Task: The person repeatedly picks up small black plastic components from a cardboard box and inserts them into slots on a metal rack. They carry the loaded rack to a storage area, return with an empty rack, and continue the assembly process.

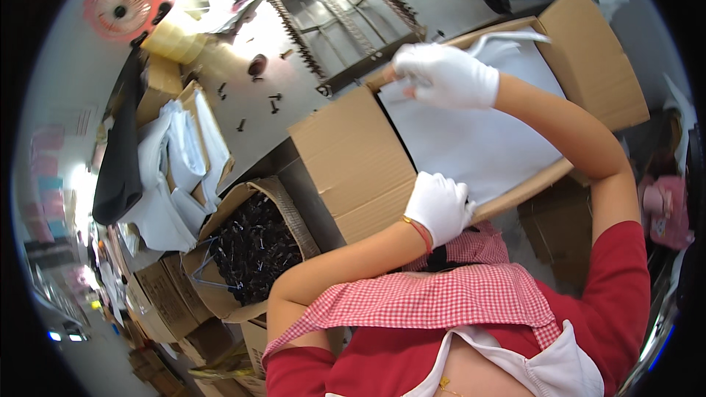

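An open cardboard box (360,165) stands in front of me, its flaps folded outward. White sheet material (478,143), perhaps thin foam or paper, fills its top. My left hand (437,208), in a white glove, is at the near left corner of the box; its fingers are curled over the sheet's edge there. Over the far left part of the sheet is my right hand (448,77), gloved with bare fingertips showing. Motion smears those fingers, so their grip is unclear. A loose white strip (507,43) lies bunched along the far rim, beside the right hand.
Beyond the box, a metal rack with toothed bars (342,18) lies on the metal table (220,66), near scattered dark screws. Tape rolls (175,37) and a pink fan (125,1) stand far left. A carton of black parts (257,246) and folded white sheets (173,154) sit left.
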The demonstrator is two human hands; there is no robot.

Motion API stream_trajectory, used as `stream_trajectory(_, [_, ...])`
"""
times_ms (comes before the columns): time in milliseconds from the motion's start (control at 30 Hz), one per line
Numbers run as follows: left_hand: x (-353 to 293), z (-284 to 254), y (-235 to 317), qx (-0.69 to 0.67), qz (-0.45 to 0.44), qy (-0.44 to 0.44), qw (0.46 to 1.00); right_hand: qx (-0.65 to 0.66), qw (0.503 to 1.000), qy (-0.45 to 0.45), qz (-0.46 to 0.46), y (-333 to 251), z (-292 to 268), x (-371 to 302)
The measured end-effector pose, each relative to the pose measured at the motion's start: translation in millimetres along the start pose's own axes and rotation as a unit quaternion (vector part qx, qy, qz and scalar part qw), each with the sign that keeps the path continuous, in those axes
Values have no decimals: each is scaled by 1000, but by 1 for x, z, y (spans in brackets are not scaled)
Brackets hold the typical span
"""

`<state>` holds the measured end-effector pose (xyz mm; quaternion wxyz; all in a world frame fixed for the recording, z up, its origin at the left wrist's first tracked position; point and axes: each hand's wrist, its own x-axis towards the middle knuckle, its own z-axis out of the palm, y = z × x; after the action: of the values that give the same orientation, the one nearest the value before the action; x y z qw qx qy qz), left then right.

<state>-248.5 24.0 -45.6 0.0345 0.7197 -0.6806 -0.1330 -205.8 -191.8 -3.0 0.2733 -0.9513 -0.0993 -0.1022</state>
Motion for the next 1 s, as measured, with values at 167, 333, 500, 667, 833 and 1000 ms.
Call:
stream_trajectory(167, [-5,-21,-16,-109,11,92,990,-280,954,-44,-100,32,18,86])
stream_trajectory(333, [-25,-33,-86,-154,-171,363,903,-255,952,-21,-165,49,7,108])
stream_trajectory(500, [-26,-61,-166,-84,-338,465,814,85,986,129,-60,-28,-51,113])
stream_trajectory(667, [-43,-136,-176,173,-240,622,725,424,903,58,30,-82,-95,80])
stream_trajectory(833, [-118,-162,-151,193,-153,567,786,170,948,266,-34,-70,-51,49])
stream_trajectory(1000, [-183,-147,-149,209,-261,464,820,150,980,129,5,-109,46,16])
